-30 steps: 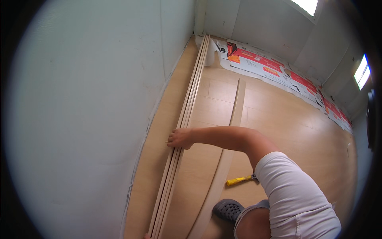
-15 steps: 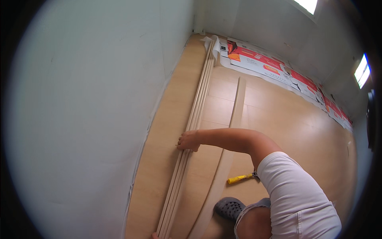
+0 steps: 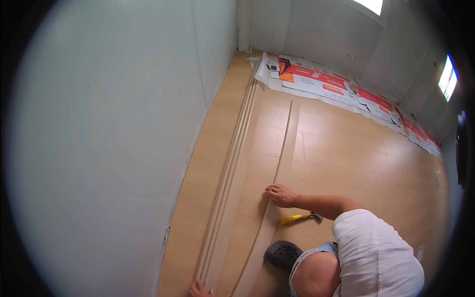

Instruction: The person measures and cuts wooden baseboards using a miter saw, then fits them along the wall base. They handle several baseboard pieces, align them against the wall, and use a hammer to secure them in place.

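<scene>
Several long, thin beige trim boards [image 3: 222,198] lie side by side along the left wall, with one flat face turned up on their right. At the near end, by the lower edge, my left hand [image 3: 201,289] grips them, its thumb apart from the fingers; part of this hand is cut off. My right hand [image 3: 282,195] is on a separate long beige board [image 3: 285,163] to the right, its fingers bent over that board's left edge. Just beyond this board, near my right forearm, lies a yellow-handled hammer [image 3: 298,218].
A pale wall [image 3: 114,148] runs along the left side. Red and white printed sheeting [image 3: 331,84] covers the floor by the far wall. White wrapping [image 3: 264,74] touches the boards' far ends. My dark clog [image 3: 283,254] stands right of the single board, on wood-look flooring [image 3: 356,173].
My right hand has left the bundled boards and moved right onto the single board. The bundle's right board now shows a wider face. My left hand stays at the near end.
</scene>
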Motion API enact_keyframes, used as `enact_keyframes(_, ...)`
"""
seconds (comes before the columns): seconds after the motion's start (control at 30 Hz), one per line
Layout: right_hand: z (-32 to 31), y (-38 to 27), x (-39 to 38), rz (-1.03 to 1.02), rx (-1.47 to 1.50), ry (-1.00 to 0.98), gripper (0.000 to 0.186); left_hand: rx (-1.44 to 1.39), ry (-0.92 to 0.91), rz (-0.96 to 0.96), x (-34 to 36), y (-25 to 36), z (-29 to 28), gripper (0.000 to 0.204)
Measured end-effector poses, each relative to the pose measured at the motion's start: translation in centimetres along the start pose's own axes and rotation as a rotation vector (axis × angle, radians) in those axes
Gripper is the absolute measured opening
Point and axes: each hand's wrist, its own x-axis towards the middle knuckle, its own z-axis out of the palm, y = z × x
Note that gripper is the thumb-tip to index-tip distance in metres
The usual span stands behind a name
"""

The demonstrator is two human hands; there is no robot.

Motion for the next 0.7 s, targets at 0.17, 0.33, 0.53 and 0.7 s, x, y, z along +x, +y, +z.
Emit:
enact_keyframes(0.17,0.8,0.3,-2.5,0.072,0.040,0.001,0.037,0.146,-0.011,0.005,-1.4,4.9,-2.0,0.074)
enact_keyframes(0.33,1.6,0.2,2.6,0.359,0.107,0.084,0.040,0.094,0.162,0.011,0.5,0.6,5.3,0.074)
enact_keyframes(0.53,6.4,2.6,10.0,0.593,0.300,0.311,0.053,-0.424,-0.057,-0.359,1.3,0.1,1.6,0.049)
enact_keyframes(0.7,6.6,1.1,17.9,0.841,1.372,0.678,0.065,-0.285,0.011,-0.233,-1.7,-2.4,3.7,0.043)
